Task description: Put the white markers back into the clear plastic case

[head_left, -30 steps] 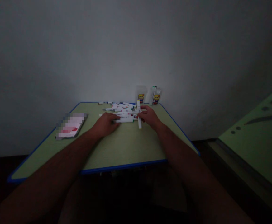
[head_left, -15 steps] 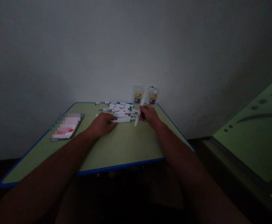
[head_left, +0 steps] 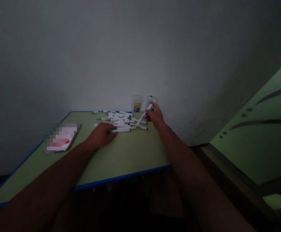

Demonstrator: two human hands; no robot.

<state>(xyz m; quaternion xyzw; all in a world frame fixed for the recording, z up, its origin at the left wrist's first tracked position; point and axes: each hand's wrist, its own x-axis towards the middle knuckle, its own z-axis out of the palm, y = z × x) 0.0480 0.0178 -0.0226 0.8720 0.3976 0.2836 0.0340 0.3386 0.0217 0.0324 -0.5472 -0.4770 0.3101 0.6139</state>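
Head view, as I follow it remotely. A grey wall (head_left: 140, 48) rises beyond both hands. A pale green surface with a blue edge (head_left: 130, 154) extends beneath the left hand (head_left: 103, 133) and the right hand (head_left: 155, 115). A green panel (head_left: 258, 148) stands well apart, to the right of the right hand. A loose pile of white markers (head_left: 117, 117) spreads beyond the left hand and between the two hands. What I take for a phone (head_left: 64, 137), its screen obscured, lies left of the left hand.

The left hand rests at the pile's near side, fingertips on a marker with a green end (head_left: 122, 130); I cannot tell whether it grips. The right hand, raised, pinches a marker with yellow ends (head_left: 142, 118), tilted, its lower end over the pile's right part; contact there is unclear to me.

Just beyond the right hand stands the right box (head_left: 154, 99), clear and partly covered by it; to its left stands the left box (head_left: 137, 100), also clear, its contents too dim to read. Smallest, green and black caps (head_left: 150, 96) top markers upright in the right box. I judge that only a few markers are boxed; most lie loose.
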